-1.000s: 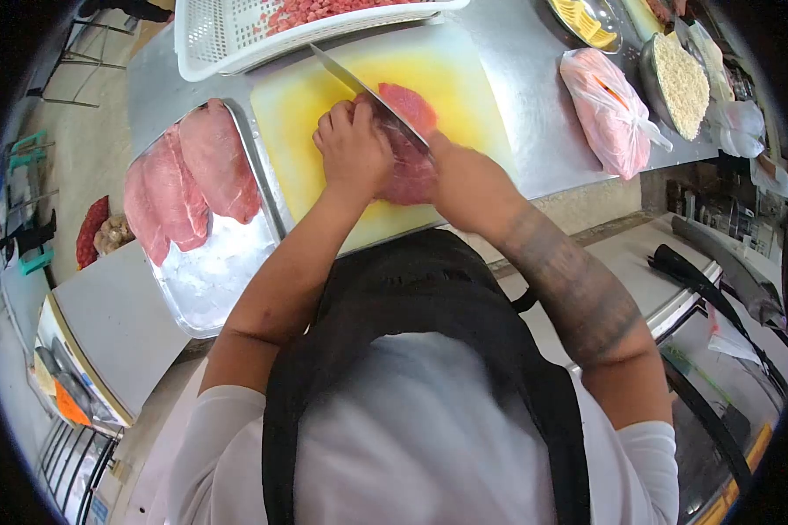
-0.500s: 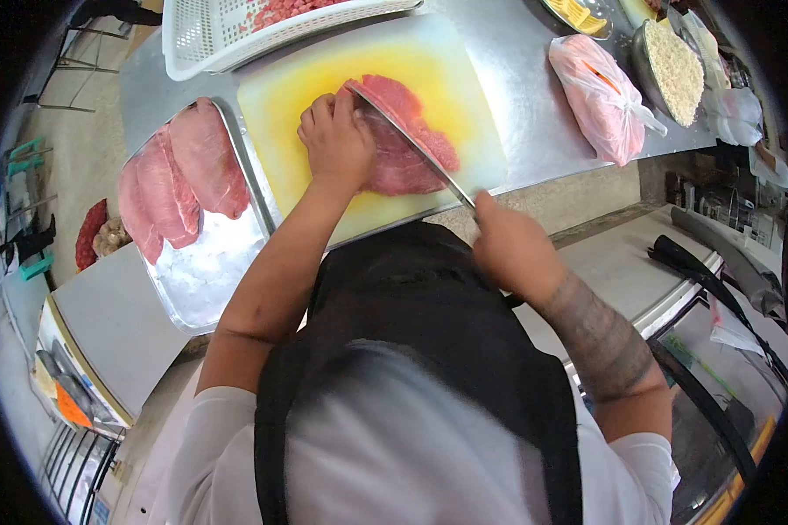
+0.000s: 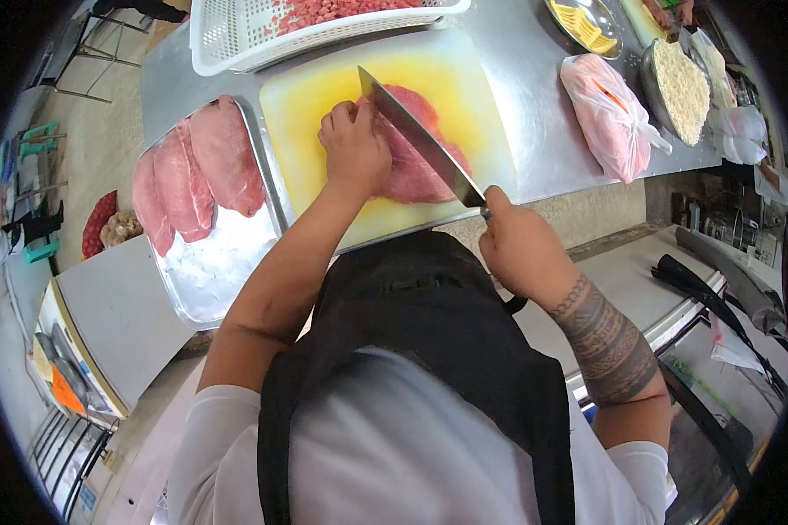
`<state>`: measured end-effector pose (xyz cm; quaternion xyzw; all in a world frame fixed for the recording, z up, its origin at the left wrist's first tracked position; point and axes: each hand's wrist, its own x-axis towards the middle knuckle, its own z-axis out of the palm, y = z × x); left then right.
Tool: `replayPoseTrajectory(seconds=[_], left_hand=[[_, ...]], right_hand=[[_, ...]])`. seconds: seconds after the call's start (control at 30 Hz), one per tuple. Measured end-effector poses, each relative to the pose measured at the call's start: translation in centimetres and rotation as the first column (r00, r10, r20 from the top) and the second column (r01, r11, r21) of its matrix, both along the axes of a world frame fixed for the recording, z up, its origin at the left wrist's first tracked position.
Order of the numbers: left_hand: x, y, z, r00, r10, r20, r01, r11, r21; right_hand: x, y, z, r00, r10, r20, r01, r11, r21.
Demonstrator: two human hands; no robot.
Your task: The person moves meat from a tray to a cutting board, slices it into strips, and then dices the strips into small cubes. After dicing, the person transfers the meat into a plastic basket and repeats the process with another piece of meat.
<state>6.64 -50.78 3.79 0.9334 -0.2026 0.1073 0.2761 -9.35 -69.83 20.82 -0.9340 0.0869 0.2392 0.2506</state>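
A slab of raw red meat (image 3: 416, 175) lies on the yellow-stained white cutting board (image 3: 302, 87). My left hand (image 3: 357, 150) presses on the meat's left side with its fingers curled. In my right hand (image 3: 524, 249) is the handle of a large kitchen knife (image 3: 420, 140), gripped in a closed fist. Its broad blade crosses diagonally over the meat, tip pointing to the far left, with the flat side showing. To the left of the board, a metal tray (image 3: 228, 280) carries several thick pieces of raw meat (image 3: 223, 157).
Beyond the board stands a white perforated basket (image 3: 236, 39) of diced meat (image 3: 341, 13). On the steel table's (image 3: 534, 131) right are a tied plastic bag (image 3: 608, 118), a bowl of pale crumbs (image 3: 681, 92) and a dish of yellow slices (image 3: 587, 31).
The knife blade has tilted, so its flat side now shows, and it is off the line it had in the meat. My left hand stays on the meat. The whole view has shifted slightly.
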Motion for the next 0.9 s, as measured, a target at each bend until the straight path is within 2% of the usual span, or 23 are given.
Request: replayPoseTrajectory(seconds=[0.13, 0.3, 0.4, 0.5, 0.6, 0.7, 0.8, 0.9], left_hand=[[0.0, 0.2, -0.2, 1.0, -0.013, -0.003, 0.013, 1.0, -0.013], [0.4, 0.1, -0.6, 0.999, -0.023, -0.028, 0.023, 0.999, -0.026], [0.1, 0.2, -0.7, 0.999, -0.008, -0.05, 0.006, 0.999, -0.033], [0.4, -0.1, -0.9, 0.998, 0.013, -0.054, -0.016, 0.999, -0.041], [0.4, -0.3, -0.5, 0.999, 0.021, -0.035, -0.023, 0.998, -0.054], [0.1, -0.2, -0.1, 0.999, 0.021, -0.024, -0.023, 0.998, -0.052], [-0.1, -0.2, -0.1, 1.0, 0.019, 0.007, -0.018, 0.998, -0.062], [0.1, -0.1, -0.3, 0.998, 0.022, 0.057, -0.018, 0.998, -0.066]], right_hand=[[1.2, -0.4, 0.0, 0.998, 0.059, 0.011, -0.059, 0.998, 0.026], [4.9, 1.7, -4.1, 0.998, 0.039, 0.045, -0.041, 0.999, 0.031], [6.2, 2.8, -6.8, 0.988, 0.003, 0.153, -0.01, 0.999, 0.049], [7.0, 3.6, -10.2, 0.982, -0.002, 0.188, -0.014, 0.996, 0.084], [8.1, 3.7, -9.3, 0.974, 0.04, 0.222, -0.04, 0.999, -0.006], [4.5, 2.4, -4.0, 0.989, 0.056, 0.14, -0.057, 0.998, 0.0], [1.0, 1.5, -1.0, 0.994, 0.023, -0.11, -0.033, 0.996, -0.089], [1.7, 2.4, -5.9, 0.993, 0.028, 0.115, -0.021, 0.998, -0.064]])
